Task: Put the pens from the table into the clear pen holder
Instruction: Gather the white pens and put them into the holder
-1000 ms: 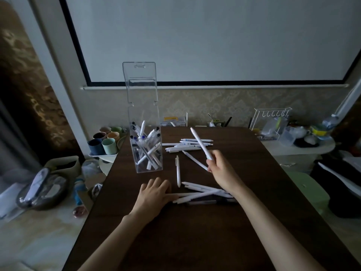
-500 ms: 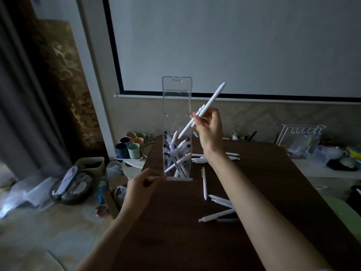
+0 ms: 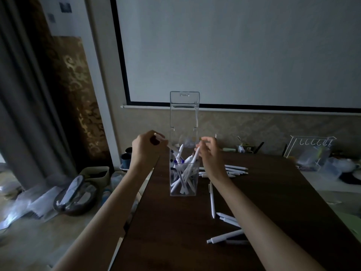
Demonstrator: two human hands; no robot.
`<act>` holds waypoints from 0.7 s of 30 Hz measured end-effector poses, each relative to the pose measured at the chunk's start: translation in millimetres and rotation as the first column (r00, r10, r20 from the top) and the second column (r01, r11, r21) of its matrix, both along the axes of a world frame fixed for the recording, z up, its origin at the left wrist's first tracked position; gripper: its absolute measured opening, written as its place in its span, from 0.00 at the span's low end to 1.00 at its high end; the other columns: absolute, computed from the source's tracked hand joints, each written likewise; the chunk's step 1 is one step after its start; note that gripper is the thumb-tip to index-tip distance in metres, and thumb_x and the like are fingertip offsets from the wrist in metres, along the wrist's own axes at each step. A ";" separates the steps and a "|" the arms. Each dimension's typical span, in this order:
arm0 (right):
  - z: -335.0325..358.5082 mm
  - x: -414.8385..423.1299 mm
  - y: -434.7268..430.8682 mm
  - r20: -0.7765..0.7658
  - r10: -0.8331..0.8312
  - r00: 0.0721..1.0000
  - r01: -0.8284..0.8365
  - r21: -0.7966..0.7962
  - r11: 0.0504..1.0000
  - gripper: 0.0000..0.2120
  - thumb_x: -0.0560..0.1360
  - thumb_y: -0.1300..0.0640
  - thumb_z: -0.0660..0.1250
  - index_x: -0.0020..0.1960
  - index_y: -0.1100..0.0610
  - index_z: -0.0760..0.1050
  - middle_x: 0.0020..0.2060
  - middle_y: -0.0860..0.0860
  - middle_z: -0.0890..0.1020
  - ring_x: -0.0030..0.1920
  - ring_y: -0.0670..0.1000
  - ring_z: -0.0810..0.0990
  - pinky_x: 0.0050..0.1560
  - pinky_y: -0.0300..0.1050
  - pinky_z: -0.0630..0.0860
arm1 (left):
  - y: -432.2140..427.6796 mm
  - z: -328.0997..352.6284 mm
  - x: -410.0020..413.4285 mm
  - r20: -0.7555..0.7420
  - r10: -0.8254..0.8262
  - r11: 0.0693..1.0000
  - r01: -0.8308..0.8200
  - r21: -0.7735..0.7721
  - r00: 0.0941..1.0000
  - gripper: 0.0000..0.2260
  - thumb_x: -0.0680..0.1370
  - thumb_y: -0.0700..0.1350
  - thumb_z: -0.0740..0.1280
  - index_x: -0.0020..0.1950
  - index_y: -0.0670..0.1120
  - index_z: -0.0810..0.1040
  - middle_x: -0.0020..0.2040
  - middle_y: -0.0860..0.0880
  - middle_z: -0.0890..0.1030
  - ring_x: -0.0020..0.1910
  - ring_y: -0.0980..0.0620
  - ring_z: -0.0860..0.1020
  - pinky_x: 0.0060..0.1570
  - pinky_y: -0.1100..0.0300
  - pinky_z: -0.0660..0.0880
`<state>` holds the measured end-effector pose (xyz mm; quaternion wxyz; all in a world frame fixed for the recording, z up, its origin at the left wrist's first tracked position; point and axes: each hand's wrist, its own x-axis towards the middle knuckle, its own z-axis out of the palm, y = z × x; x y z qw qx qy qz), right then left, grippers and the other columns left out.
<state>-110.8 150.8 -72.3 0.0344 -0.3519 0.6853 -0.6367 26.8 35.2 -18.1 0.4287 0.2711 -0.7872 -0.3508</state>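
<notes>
The clear pen holder (image 3: 192, 189) stands near the dark table's left edge and has several white pens in it. My left hand (image 3: 145, 150) is raised at the holder's left rim, pinching a white pen (image 3: 169, 145) that points into the opening. At the right rim, my right hand (image 3: 210, 154) has its fingertips on the top end of another white pen (image 3: 196, 155), whose lower part is inside the holder. Loose pens lie on the table: one (image 3: 212, 200) beside my right forearm, a few (image 3: 225, 238) nearer me, and a row (image 3: 236, 169) behind my right hand.
The table's left edge (image 3: 136, 210) runs just left of the holder. A white wire rack (image 3: 310, 143) and containers stand at the back right. Cups (image 3: 126, 160) sit on a low stand to the left, and a bag (image 3: 76, 194) lies on the floor.
My right hand has lowered its pen from above into the holder. The left hand has risen from the table's edge to the holder's left rim with a pen.
</notes>
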 end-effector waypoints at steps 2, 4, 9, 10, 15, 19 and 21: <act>-2.3 -2.9 1.0 -0.083 -0.020 0.996 0.024 0.044 0.999 0.10 0.79 0.51 0.55 0.54 0.55 0.70 0.47 0.52 0.78 0.49 0.50 0.78 0.51 0.47 0.74 | 0.3 -4.3 -6.1 0.118 0.025 0.995 -0.014 -0.096 0.993 0.05 0.73 0.40 0.67 0.44 0.39 0.80 0.39 0.45 0.82 0.37 0.49 0.77 0.32 0.68 0.67; -8.2 -6.3 1.8 -0.183 -0.043 0.982 0.057 0.077 0.995 0.10 0.79 0.53 0.56 0.51 0.57 0.72 0.45 0.53 0.77 0.47 0.50 0.76 0.47 0.42 0.71 | 0.7 -14.1 -11.5 0.215 0.033 0.989 -0.001 -0.148 0.976 0.08 0.76 0.40 0.63 0.42 0.36 0.78 0.39 0.40 0.81 0.37 0.46 0.76 0.34 0.62 0.65; -20.3 -4.6 17.1 -0.148 -0.081 0.986 0.092 0.069 0.993 0.08 0.78 0.57 0.59 0.53 0.60 0.72 0.48 0.54 0.75 0.48 0.49 0.75 0.48 0.36 0.71 | 4.0 -50.0 -28.3 0.407 -0.053 0.988 0.107 -0.110 0.912 0.11 0.76 0.44 0.64 0.53 0.38 0.71 0.55 0.37 0.74 0.52 0.38 0.75 0.48 0.46 0.74; -24.6 -5.6 25.5 -0.126 -0.089 0.988 0.100 0.081 0.992 0.08 0.78 0.57 0.59 0.54 0.59 0.71 0.49 0.54 0.75 0.49 0.48 0.74 0.48 0.35 0.71 | 8.9 -57.1 -27.9 0.400 -0.068 0.990 0.110 -0.085 0.914 0.16 0.76 0.46 0.65 0.58 0.39 0.68 0.58 0.38 0.72 0.55 0.39 0.73 0.51 0.46 0.74; -55.5 -33.0 85.7 -0.059 -0.201 0.978 0.209 0.254 0.944 0.07 0.77 0.59 0.61 0.53 0.59 0.72 0.51 0.54 0.74 0.51 0.50 0.75 0.45 0.36 0.70 | 56.7 -97.2 -3.3 0.078 -0.003 1.000 0.003 -0.008 0.997 0.15 0.75 0.45 0.66 0.57 0.41 0.67 0.52 0.46 0.70 0.42 0.53 0.71 0.37 0.61 0.69; -83.0 -55.0 126.7 -0.045 -0.250 0.967 0.239 0.487 0.840 0.07 0.75 0.60 0.65 0.52 0.58 0.75 0.50 0.55 0.77 0.51 0.52 0.76 0.48 0.40 0.70 | 93.3 -135.1 -5.3 0.215 -0.177 0.983 0.165 0.076 0.960 0.03 0.75 0.42 0.65 0.48 0.45 0.74 0.47 0.50 0.75 0.41 0.55 0.75 0.40 0.55 0.78; -96.5 -56.0 136.1 -0.066 -0.219 0.973 0.216 0.580 0.785 0.10 0.74 0.58 0.66 0.55 0.57 0.76 0.53 0.56 0.77 0.50 0.50 0.76 0.50 0.41 0.71 | 105.1 -148.1 -16.7 0.293 -0.255 0.965 0.223 0.137 0.921 0.03 0.76 0.43 0.65 0.49 0.46 0.75 0.50 0.50 0.76 0.42 0.55 0.76 0.43 0.56 0.77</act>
